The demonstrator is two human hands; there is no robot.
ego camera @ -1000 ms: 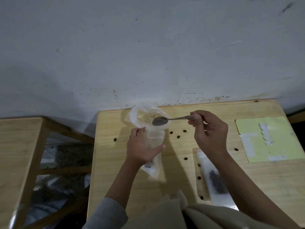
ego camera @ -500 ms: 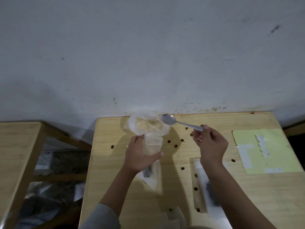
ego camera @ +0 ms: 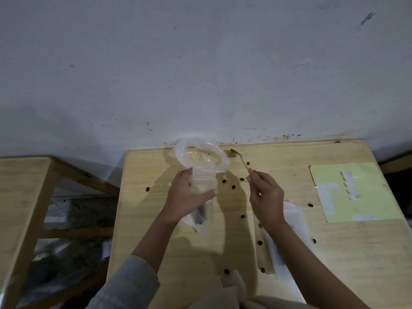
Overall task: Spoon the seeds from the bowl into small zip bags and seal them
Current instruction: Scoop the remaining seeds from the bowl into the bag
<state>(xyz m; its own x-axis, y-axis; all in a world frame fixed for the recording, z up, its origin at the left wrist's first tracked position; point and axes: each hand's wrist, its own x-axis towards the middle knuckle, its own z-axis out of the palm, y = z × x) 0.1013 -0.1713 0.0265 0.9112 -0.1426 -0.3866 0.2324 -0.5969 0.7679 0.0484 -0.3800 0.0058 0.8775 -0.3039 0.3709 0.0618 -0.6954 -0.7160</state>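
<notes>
A clear plastic bowl (ego camera: 201,158) sits at the far edge of the wooden table (ego camera: 334,253). My left hand (ego camera: 189,195) grips a small clear zip bag (ego camera: 204,181) upright just in front of the bowl. Dark seeds show in the bag's lower end (ego camera: 200,216), below my palm. My right hand (ego camera: 265,192) pinches the handle of a metal spoon (ego camera: 239,158). The spoon's bowl points away to the right of the clear bowl, just above the table. Another clear bag (ego camera: 292,219) lies flat under my right wrist.
A pale yellow sheet (ego camera: 354,192) with white labels lies at the table's right. Dark seeds such as one (ego camera: 233,187) are scattered over the tabletop. A second wooden table (ego camera: 22,197) stands to the left, with a gap between. The wall runs right behind the bowl.
The spoon has left the bag's mouth and swung right and away, past the clear bowl's right side. My left hand keeps hold of the bag.
</notes>
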